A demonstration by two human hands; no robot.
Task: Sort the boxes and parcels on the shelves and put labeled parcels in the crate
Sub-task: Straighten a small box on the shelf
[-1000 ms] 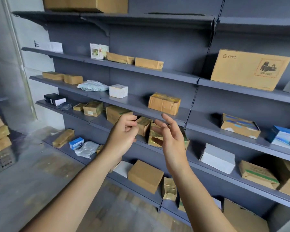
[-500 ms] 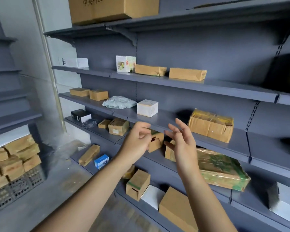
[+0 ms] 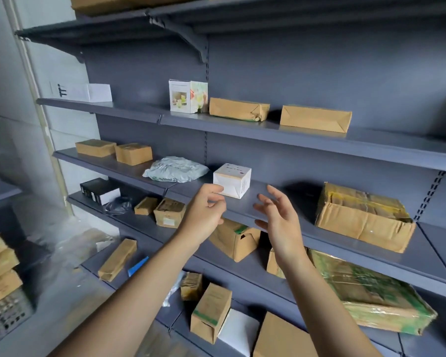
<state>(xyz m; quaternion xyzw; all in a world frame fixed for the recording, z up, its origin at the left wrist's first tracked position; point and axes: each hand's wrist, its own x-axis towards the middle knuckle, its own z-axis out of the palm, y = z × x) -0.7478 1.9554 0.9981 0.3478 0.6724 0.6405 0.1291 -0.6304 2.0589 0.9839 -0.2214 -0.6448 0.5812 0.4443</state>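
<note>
Left hand point(image 3: 204, 211) near white box point(image 3: 231, 180), print illegible

A stockroom; grey shelves point(image 3: 319, 140) hold parcels point(image 3: 238, 109).

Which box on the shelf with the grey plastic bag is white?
The small cube-shaped box right of the bag; the other three there are brown cardboard.

Grey shelves point(image 3: 281, 132) carry brown parcels point(image 3: 238, 109), a white box point(image 3: 232, 180) and a plastic bag point(image 3: 175, 169).
</note>
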